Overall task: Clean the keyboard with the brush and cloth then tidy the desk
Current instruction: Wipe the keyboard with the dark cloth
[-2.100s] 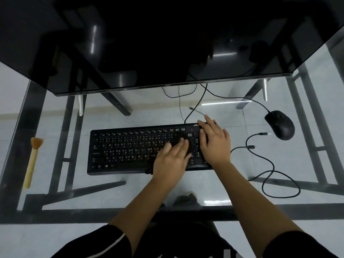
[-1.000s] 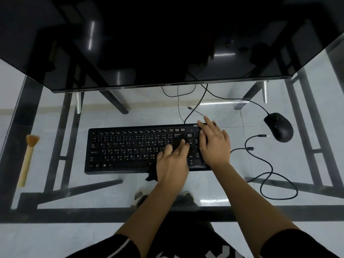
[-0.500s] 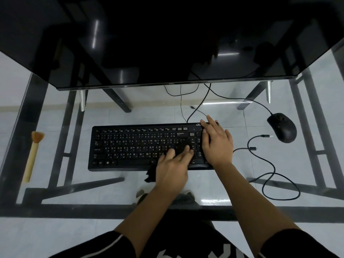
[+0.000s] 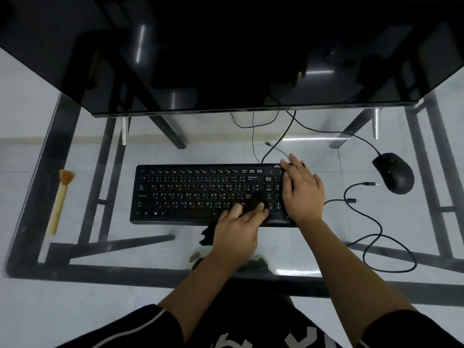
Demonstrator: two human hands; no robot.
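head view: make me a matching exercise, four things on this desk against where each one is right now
Things:
1 brush
2 mouse
3 cloth
4 right hand

Places:
a flat on the number-pad end of the keyboard
b far left on the glass desk
c on the keys, under the fingers of the left hand
d right of the keyboard, apart from it

Pairs: 1-b, 2-d, 3-c, 4-a

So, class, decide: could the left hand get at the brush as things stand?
Probably yes: only bare glass lies between the left hand and the brush. It presses the cloth onto the keyboard, though, so it must leave that first.
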